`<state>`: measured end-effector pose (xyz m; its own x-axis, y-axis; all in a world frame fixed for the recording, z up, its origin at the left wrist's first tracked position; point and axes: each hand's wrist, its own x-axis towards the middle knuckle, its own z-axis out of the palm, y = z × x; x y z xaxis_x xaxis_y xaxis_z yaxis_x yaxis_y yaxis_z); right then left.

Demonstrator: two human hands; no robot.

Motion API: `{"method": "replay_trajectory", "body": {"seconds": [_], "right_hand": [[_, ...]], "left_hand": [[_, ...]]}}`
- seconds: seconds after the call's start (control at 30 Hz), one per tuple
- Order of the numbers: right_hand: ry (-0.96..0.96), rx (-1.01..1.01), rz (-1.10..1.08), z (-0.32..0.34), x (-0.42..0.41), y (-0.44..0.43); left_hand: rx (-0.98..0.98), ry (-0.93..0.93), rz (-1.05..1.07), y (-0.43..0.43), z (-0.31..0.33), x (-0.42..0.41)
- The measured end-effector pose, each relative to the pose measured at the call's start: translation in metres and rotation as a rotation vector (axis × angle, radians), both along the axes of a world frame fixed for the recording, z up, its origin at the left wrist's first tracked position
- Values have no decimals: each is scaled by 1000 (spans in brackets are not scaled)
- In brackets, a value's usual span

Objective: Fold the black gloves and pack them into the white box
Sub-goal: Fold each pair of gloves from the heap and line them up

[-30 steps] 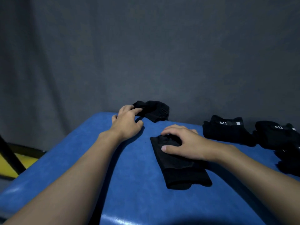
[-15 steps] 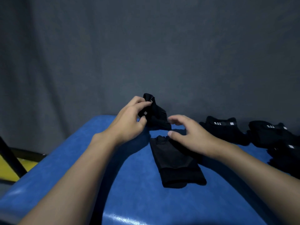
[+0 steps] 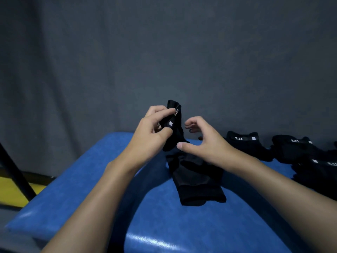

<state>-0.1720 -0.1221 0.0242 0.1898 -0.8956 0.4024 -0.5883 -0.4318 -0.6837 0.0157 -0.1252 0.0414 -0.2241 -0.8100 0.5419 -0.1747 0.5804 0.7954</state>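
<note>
My left hand pinches a black glove by its cuff and holds it up above the blue table; the glove hangs down with small white marks on it. My right hand hovers just right of that glove, fingers curved and spread, holding nothing. Below both hands a second black glove lies flat on the table, cuff toward me. No white box is in view.
Several more black gloves lie along the table's right side, one with a "5.11" label and others piled beyond it. A grey cloth backdrop hangs behind. A black bar and yellow floor show at left.
My left hand picked the far glove up off the table and raised it. My right hand lifted off the flat glove and moved up beside the raised one.
</note>
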Motion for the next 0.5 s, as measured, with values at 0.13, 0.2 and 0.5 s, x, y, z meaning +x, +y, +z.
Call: {"method": "replay_trajectory", "body": {"seconds": [0.13, 0.2, 0.5], "right_hand": [[-51, -48, -31, 6, 2, -1], [-95, -63, -43, 7, 2, -3], [-93, -180, -58, 12, 7, -5]], "left_hand": [[-26, 81, -39, 4, 8, 2], [-13, 119, -62, 5, 9, 2], [-49, 72, 48, 5, 6, -3]]}}
